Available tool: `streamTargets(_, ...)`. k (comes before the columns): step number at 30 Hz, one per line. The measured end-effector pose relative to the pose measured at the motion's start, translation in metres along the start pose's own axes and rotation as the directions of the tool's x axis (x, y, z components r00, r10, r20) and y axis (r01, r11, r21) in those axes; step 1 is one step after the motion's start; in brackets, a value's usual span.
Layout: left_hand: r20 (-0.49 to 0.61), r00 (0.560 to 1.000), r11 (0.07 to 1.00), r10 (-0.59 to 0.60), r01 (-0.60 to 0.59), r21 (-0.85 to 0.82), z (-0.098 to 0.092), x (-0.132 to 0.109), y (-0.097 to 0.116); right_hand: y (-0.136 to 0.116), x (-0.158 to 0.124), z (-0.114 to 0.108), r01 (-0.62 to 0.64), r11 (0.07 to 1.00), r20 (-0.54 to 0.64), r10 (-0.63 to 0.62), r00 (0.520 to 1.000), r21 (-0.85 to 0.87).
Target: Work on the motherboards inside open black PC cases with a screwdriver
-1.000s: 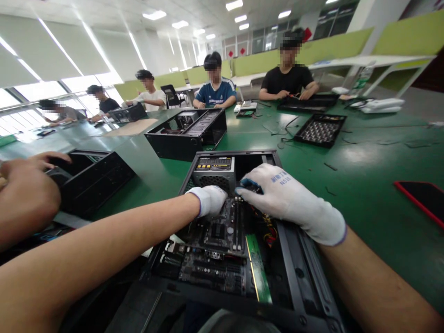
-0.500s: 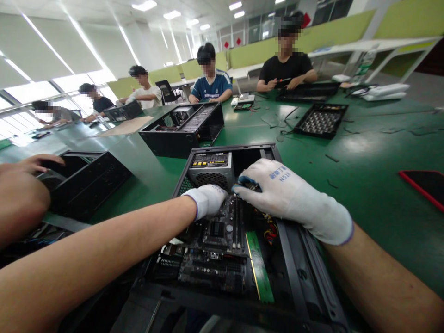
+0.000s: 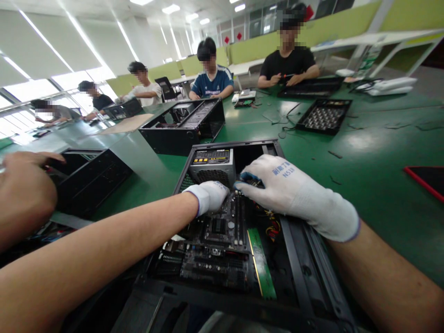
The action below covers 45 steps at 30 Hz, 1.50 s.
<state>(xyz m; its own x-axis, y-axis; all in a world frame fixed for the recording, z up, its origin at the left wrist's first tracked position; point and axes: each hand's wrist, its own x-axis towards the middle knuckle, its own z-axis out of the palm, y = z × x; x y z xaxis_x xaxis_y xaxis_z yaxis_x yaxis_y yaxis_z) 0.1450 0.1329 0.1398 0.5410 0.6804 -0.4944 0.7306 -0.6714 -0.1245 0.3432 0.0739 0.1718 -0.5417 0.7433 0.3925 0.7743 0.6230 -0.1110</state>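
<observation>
An open black computer case (image 3: 301, 259) lies in front of me with a motherboard (image 3: 222, 226) inside. My left hand (image 3: 213, 196), in a white glove, is closed at the motherboard's far edge, beside the power supply (image 3: 212, 166). Its fingertips are hidden. Just right of it, my gloved right hand (image 3: 268, 185) is curled, thumb and fingers pinched near the same edge. Dark cabling shows under that palm, but what lies in the pinch cannot be made out. A green memory module (image 3: 261, 263) rests loose in the case, right of the motherboard. Coloured power wires (image 3: 273, 226) hang below my right hand.
At left, a co-worker's bare hand (image 3: 29, 185) is by another black case (image 3: 93, 180). Beyond mine stands a further open case (image 3: 183, 125). A black tray-like part (image 3: 325, 116) and a red-edged black object (image 3: 426, 182) lie on the green table (image 3: 378, 152). Several people sit opposite.
Both my hands stay at nearly the same spot at the motherboard's far edge. The view has shifted slightly. The co-worker's hand at left has changed its pose a little.
</observation>
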Motion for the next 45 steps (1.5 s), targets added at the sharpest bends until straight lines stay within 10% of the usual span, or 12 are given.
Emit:
streamTargets(35, 0.037, 0.999, 0.999, 0.015, -0.014, -0.036, 0.0, -0.004, -0.002, -0.005, 0.003, -0.007, -0.07, 0.996, -0.001, 0.07, 0.998, 0.062)
streamTargets(41, -0.061, 0.998, 0.993, 0.035, -0.042, -0.111, -0.011, -0.015, -0.003, -0.007, -0.006, -0.013, -0.164, 0.975, -0.045, 0.173, 0.984, 0.152)
streamTargets(45, -0.144, 0.989, 0.982, 0.03, -0.057, -0.182, -0.016, -0.029, -0.001, 0.0, -0.035, -0.008, -0.387, 0.906, -0.17, 0.414, 0.894, 0.169)
